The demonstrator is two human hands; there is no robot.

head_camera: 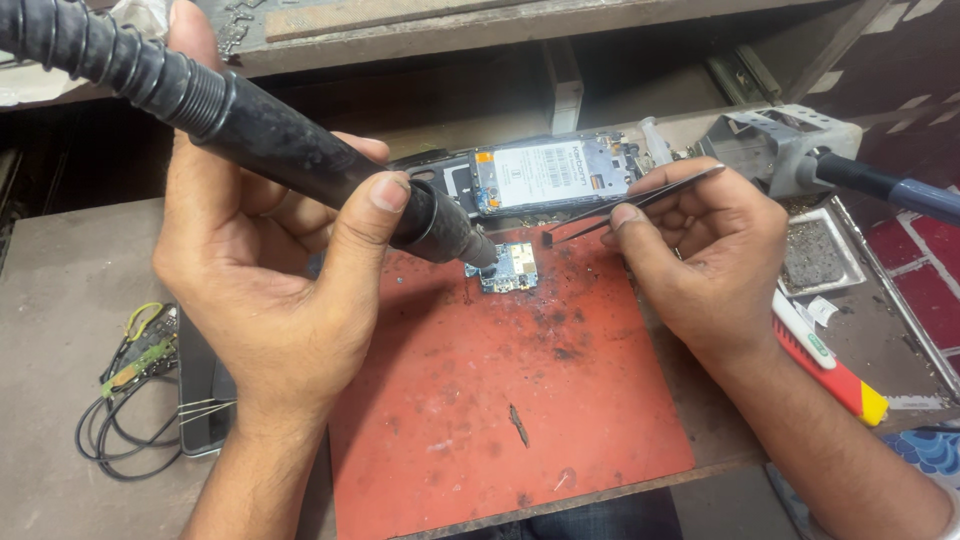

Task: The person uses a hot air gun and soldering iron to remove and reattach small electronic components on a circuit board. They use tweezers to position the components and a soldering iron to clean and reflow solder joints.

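Observation:
My left hand (262, 270) grips a black hot-air wand (270, 135), whose nozzle tip points down at a small blue circuit board (512, 268) on a red work mat (500, 400). My right hand (700, 255) pinches metal tweezers (640, 200). The tweezer tips hold a tiny dark chip just right of the small board. Behind the board lies an opened phone with its insides showing (545, 175).
A green board with tangled black wires (135, 385) and a dark phone (200, 400) lie at the left. A small metal tray (815, 255), a red and yellow tool (835, 375) and a grey stand with a blue-handled tool (790, 145) sit right. A shelf runs behind.

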